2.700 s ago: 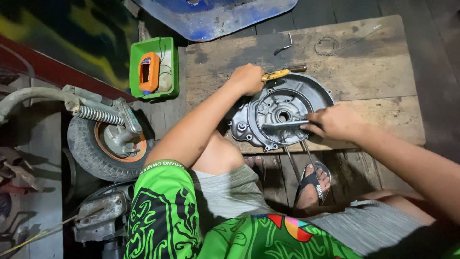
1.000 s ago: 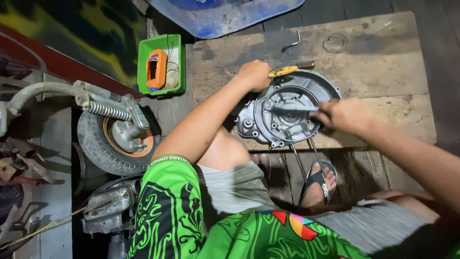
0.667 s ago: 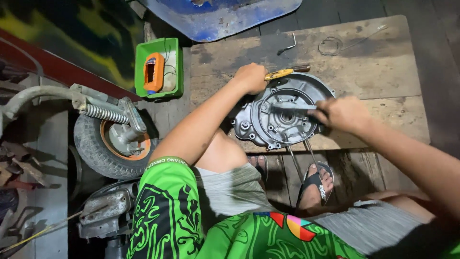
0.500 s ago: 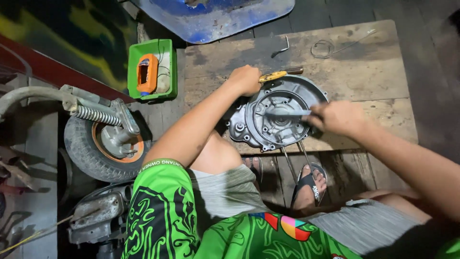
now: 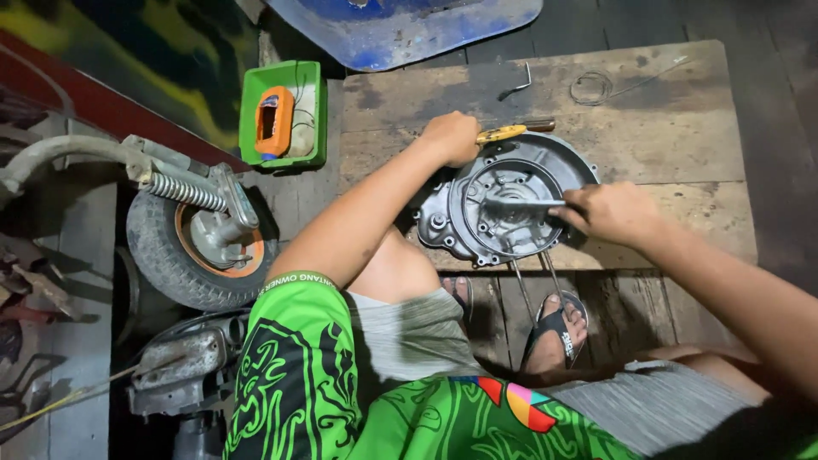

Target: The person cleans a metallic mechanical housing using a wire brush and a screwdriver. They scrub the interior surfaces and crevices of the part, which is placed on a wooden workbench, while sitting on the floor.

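Engine cover [image 5: 511,209] under metal tool [image 5: 520,204] in clenched right-hand fingers [image 5: 579,215]

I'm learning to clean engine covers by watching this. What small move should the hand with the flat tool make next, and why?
Probably another short stroke across the recess. The right hand holds the flat metal tool lying across the round inner face of the grey engine cover, while the left hand braces the cover's upper rim on the wooden board, so it looks steadied for it.

Worn wooden boards [image 5: 682,128]; dim floor [image 5: 81,366]
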